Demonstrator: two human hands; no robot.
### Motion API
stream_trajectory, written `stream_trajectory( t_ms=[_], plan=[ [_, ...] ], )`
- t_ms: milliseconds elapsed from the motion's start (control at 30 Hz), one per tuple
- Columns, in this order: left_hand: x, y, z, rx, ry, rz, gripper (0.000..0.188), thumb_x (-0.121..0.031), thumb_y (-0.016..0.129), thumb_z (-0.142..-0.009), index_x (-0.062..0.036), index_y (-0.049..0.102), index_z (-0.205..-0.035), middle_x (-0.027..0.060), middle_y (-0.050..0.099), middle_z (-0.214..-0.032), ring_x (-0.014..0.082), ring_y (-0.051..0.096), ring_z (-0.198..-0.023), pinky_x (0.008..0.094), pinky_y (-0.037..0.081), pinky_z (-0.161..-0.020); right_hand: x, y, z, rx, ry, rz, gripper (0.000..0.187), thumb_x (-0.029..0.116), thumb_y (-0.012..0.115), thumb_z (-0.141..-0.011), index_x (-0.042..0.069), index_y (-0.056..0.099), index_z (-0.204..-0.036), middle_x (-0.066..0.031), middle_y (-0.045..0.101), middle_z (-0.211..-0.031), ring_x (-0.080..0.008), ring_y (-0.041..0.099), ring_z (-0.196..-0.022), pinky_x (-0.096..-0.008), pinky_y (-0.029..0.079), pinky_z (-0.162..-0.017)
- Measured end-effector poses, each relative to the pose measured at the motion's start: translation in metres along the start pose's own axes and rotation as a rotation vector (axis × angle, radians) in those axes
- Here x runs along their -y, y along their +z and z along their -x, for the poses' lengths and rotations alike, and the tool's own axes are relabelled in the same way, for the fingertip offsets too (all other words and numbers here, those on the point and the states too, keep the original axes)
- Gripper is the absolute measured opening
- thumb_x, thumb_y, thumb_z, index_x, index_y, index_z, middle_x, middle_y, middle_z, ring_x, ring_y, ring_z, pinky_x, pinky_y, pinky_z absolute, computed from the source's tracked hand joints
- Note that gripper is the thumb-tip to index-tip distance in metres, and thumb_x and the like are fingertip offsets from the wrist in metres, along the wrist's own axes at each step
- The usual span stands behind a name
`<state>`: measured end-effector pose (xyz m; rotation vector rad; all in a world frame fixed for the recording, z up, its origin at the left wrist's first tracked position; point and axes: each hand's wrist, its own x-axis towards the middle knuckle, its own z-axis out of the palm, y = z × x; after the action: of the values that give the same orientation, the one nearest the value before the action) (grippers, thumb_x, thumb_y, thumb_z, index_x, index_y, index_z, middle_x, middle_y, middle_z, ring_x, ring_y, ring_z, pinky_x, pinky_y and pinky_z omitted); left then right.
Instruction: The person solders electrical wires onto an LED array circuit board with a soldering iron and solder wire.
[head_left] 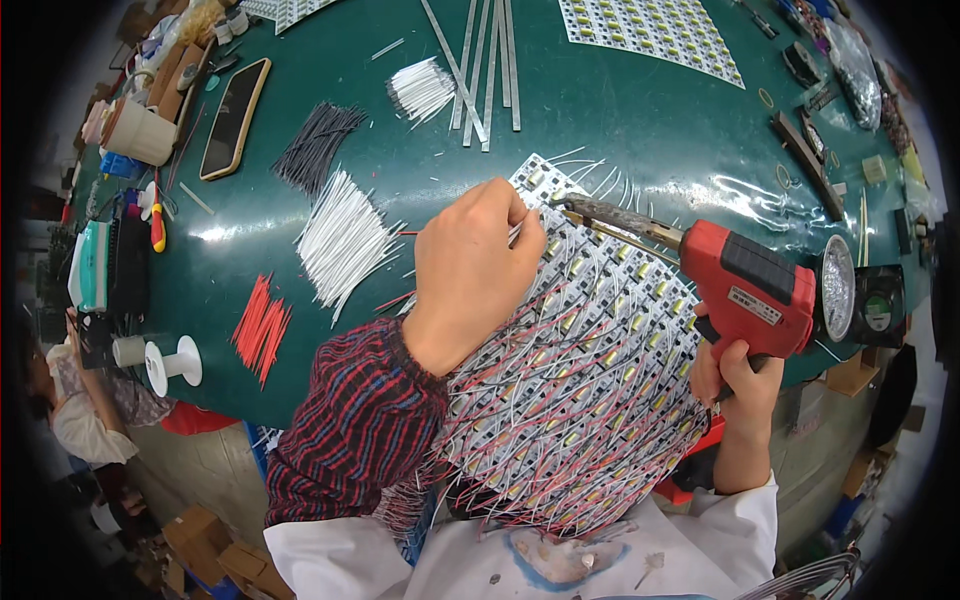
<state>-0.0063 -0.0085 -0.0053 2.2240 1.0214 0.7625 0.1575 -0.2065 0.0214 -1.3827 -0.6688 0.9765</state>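
Observation:
My left hand (472, 268) is closed in a pinch over the upper left of a white LED circuit board panel (534, 176), with a thin wire between its fingertips, mostly hidden by the hand. My right hand (738, 382) grips the black handle of a red soldering gun (752, 282). The gun's long dark tip reaches left across the panel, close to my left fingertips. Rows of small yellow-and-white LED modules cover the panel. Many red and white wires trail from it toward my lap. A striped knit sleeve (365, 415) covers my left forearm.
On the green table lie piles of white wires (348, 238), black wires (318, 143) and red wires (262, 325). Beyond are metal strips (493, 70), a phone (235, 118) and another LED panel (650, 35). A solder spool (837, 288) stands at right; an empty spool (174, 366) at left.

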Motion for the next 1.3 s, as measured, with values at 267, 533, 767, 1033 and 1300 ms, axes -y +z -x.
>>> stream_trajectory(
  t_ms=[267,533,767,1033,1300],
  plan=[
    [-0.002,0.000,0.000,0.012,-0.032,0.014,0.018,-0.011,0.061,-0.075,0.0023,0.052,-0.068,0.0131,0.055,-0.060,0.0235,0.054,-0.053,0.0330,0.040,-0.050,-0.004,-0.005,-0.002,0.073,-0.006,-0.001,0.038,0.021,0.057,-0.086,-0.007,0.042,-0.106,-0.0062,0.048,-0.051,-0.0116,0.043,-0.036,-0.0239,0.034,-0.035],
    [-0.002,0.001,-0.003,0.001,-0.018,-0.002,0.018,-0.010,0.062,-0.075,0.0030,0.051,-0.068,0.0134,0.055,-0.060,0.0231,0.054,-0.053,0.0327,0.041,-0.051,-0.004,-0.005,0.000,0.017,0.028,0.040,0.032,0.012,0.059,-0.083,-0.006,0.045,-0.106,-0.0047,0.050,-0.056,-0.0099,0.045,-0.041,-0.0230,0.035,-0.037],
    [0.001,0.003,-0.003,0.014,-0.032,-0.010,0.017,-0.010,0.062,-0.074,0.0025,0.052,-0.068,0.0132,0.055,-0.060,0.0231,0.054,-0.053,0.0327,0.041,-0.051,-0.006,-0.003,0.000,0.023,0.008,0.164,0.028,0.010,0.062,-0.081,-0.004,0.049,-0.101,-0.0043,0.052,-0.059,-0.0104,0.047,-0.043,-0.0231,0.036,-0.038],
    [-0.005,-0.001,0.000,0.008,-0.026,0.000,0.017,-0.010,0.062,-0.074,0.0022,0.052,-0.068,0.0129,0.055,-0.060,0.0230,0.054,-0.054,0.0330,0.041,-0.051,0.001,-0.005,0.010,-0.003,-0.011,-0.004,0.027,0.013,0.062,-0.081,-0.005,0.049,-0.096,-0.0056,0.051,-0.057,-0.0111,0.047,-0.043,-0.0240,0.036,-0.039],
    [-0.004,-0.007,-0.003,-0.148,0.106,-0.027,0.013,-0.009,0.062,-0.076,0.0011,0.057,-0.070,0.0114,0.057,-0.062,0.0212,0.054,-0.054,0.0316,0.041,-0.051,0.003,-0.003,0.012,-0.039,-0.061,-0.068,0.024,0.012,0.060,-0.082,-0.005,0.048,-0.093,-0.0067,0.050,-0.055,-0.0119,0.045,-0.040,-0.0247,0.036,-0.038]
  ],
)
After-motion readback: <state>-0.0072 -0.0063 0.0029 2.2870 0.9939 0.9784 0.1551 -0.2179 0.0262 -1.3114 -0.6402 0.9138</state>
